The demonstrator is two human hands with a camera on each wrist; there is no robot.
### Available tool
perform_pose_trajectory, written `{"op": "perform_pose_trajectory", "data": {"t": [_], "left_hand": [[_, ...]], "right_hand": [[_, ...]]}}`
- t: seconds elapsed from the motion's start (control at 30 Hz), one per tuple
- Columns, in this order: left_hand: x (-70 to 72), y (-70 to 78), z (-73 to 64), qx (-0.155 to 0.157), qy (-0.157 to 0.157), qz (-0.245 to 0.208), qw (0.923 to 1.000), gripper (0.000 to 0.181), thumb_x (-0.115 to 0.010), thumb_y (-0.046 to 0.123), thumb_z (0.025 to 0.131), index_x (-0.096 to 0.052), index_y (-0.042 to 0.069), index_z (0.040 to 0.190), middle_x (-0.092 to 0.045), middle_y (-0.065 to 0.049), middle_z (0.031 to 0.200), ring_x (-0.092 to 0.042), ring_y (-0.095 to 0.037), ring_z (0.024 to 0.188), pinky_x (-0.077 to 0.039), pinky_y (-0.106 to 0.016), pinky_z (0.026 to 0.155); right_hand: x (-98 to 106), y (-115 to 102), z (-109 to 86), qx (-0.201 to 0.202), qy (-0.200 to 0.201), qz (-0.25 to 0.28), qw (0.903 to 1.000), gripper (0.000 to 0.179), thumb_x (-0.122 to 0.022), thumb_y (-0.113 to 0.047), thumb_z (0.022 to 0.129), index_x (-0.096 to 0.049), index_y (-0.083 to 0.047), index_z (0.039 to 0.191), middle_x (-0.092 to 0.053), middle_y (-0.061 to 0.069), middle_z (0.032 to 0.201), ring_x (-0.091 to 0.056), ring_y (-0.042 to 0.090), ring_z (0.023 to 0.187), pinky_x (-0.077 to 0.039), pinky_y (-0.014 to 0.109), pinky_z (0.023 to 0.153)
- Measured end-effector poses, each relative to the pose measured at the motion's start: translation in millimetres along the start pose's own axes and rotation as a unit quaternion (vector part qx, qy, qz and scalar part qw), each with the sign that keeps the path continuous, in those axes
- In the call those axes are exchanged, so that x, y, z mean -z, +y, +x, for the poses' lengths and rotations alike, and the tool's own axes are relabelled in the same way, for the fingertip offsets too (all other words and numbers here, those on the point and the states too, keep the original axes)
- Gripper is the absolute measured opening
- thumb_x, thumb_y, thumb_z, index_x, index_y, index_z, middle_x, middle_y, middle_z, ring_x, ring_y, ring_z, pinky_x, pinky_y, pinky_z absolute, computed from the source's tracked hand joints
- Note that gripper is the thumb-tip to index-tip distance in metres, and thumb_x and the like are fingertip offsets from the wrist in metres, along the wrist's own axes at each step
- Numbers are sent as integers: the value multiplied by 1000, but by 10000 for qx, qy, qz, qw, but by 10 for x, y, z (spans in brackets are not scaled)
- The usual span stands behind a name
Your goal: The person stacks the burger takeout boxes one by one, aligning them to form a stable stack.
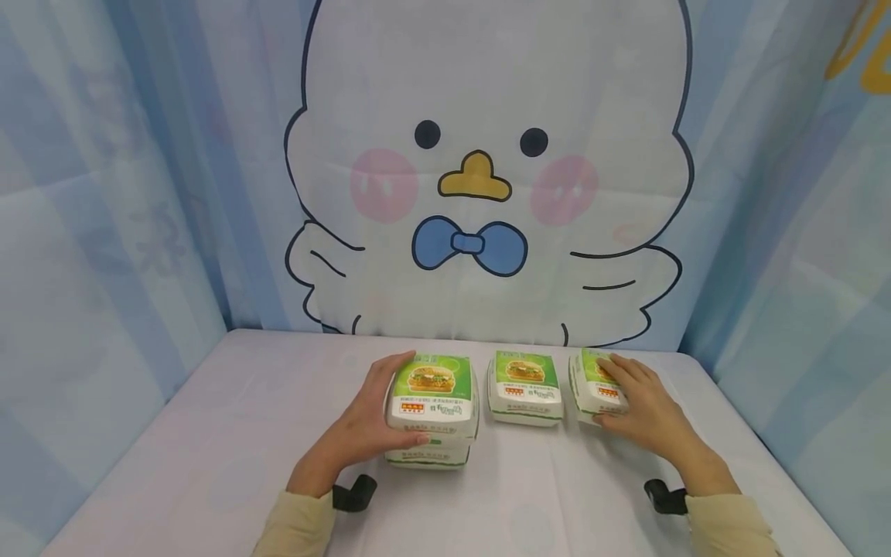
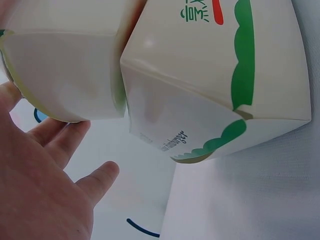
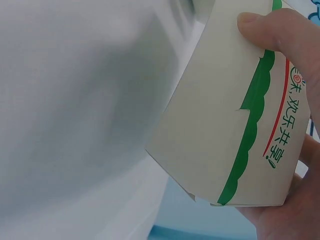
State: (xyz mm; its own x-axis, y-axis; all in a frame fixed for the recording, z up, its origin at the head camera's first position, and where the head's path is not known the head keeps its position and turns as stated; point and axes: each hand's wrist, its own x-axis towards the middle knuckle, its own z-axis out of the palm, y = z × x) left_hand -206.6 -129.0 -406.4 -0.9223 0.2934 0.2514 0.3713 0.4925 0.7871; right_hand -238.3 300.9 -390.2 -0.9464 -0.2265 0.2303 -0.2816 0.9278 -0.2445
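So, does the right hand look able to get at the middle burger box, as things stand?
Probably not at once: the right hand grips the rightmost box, which is between it and the middle box. Once freed, it could likely manage, since nothing covers the middle box's top.

Booth: cloth-walled, likely a staged setup; wider room type hidden by fabric
Backdrop (image 1: pixel 480 93): cartoon bird print, 12 o'clock
Side drapes (image 1: pixel 104 209): pale blue, 9 and 3 o'clock
Table (image 1: pixel 557 487): white-covered, 6 o'clock
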Motion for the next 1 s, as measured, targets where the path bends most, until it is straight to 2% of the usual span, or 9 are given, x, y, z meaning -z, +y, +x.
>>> {"op": "perform_pose_trajectory", "data": {"t": [0.2, 0.5, 0.77, 1.0], "left_hand": [[-2, 0, 2, 13, 6, -4, 10000, 112, -90, 45, 66, -21, 40, 153, -26, 0, 156, -39, -26, 137, -33, -63, 113], [-11, -9, 6, 62, -8, -27, 10000, 113, -90, 46, 65, -22, 38, 154, -27, 1, 156, -39, -25, 136, -33, -62, 114], [-7, 2, 10, 31, -30, -29, 10000, 112, -90, 45, 66, -21, 40, 153, -27, 0, 156, -39, -25, 136, -33, -62, 114], [0, 1, 8, -45, -14, -32, 10000, 112, -90, 46, 66, -21, 38, 154, -27, -1, 156, -39, -25, 136, -33, -62, 114]], "right_hand": [[85, -66, 4, 84, 54, 42, 9999, 90, -83, -31, 76, -38, -14, 152, -31, 19, 158, -26, 48, 141, -33, 78, 99], [194, -201, -18, 487, 351, 84, 9982, 90, -84, -26, 75, -39, -13, 152, -33, 17, 158, -28, 47, 141, -36, 75, 99], [289, -407, 14, 772, 504, 156, 9956, 91, -85, -26, 75, -38, -15, 152, -33, 15, 158, -28, 46, 142, -36, 74, 101], [391, -627, 52, 1084, 633, 156, 9920, 91, -86, -28, 74, -39, -16, 152, -34, 13, 158, -27, 44, 144, -36, 72, 102]]}}
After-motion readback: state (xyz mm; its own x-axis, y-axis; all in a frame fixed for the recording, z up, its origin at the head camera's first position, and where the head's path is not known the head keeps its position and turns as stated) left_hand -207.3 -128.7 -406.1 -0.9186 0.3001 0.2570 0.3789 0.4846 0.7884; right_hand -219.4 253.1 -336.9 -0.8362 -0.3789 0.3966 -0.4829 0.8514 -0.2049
